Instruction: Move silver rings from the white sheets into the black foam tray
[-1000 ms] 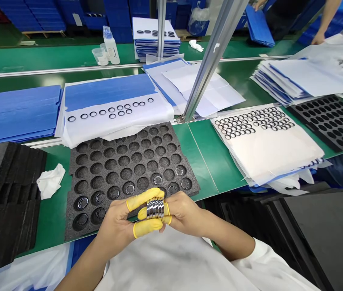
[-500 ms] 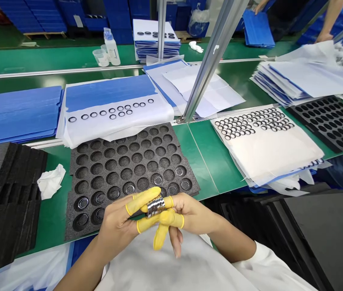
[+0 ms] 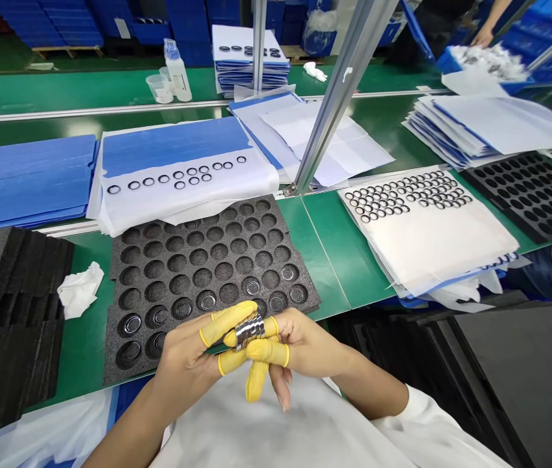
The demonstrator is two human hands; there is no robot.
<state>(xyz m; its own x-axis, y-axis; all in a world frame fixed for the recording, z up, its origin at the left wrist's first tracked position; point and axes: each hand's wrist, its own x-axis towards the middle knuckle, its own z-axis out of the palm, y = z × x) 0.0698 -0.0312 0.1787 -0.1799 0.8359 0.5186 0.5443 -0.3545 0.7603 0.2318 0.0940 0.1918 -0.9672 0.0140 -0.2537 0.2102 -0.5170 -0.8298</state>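
Left hand (image 3: pixel 183 361) and right hand (image 3: pixel 305 344) half-closed, pinching a stack of metal rings (image 3: pixel 249 330) between yellow finger cots (image 3: pixel 227 323), apparently to keep them aligned. Stack sits above 6 o'clock of foam tray (image 3: pixel 207 257).

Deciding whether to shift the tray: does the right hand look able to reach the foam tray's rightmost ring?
Probably yes: nothing lies between the right hand and that ring, though it holds a stack of metal rings.

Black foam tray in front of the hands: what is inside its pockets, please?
Metal rings sit in the nearest rows of the foam tray; farther pockets show none. Pockets under the left hand are covered and cannot be seen.
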